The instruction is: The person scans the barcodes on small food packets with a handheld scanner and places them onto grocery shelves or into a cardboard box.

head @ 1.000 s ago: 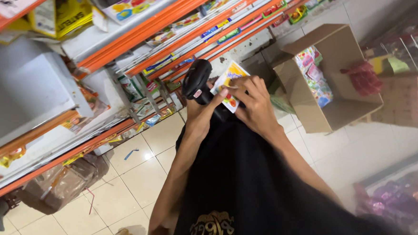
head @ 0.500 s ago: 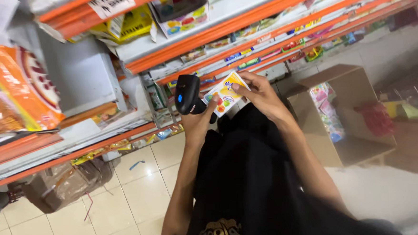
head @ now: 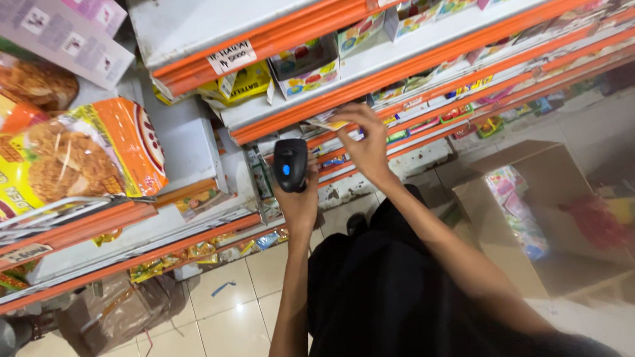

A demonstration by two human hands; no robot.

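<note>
My left hand [head: 298, 201] grips a black handheld scanner [head: 291, 165] with a small blue light, held upright in front of the orange-edged shelves. My right hand [head: 363, 141] reaches up to the shelf edge and holds a small yellow-and-white packet [head: 327, 124] against the orange shelf lip [head: 371, 89]. The packet is mostly hidden by my fingers and the shelf. Small colourful boxes [head: 304, 67] stand on the shelf just above my right hand.
Orange snack bags [head: 70, 159] fill the left shelf at head height. An open cardboard box [head: 544, 210] with colourful packets stands on the floor at right. A brown plastic bag [head: 114, 312] lies under the lowest shelf on the tiled floor [head: 224, 328].
The view has swung upward along the shelves. My right hand has lifted the packet away from the scanner up to the shelf edge, while the scanner hand stayed near the middle.
</note>
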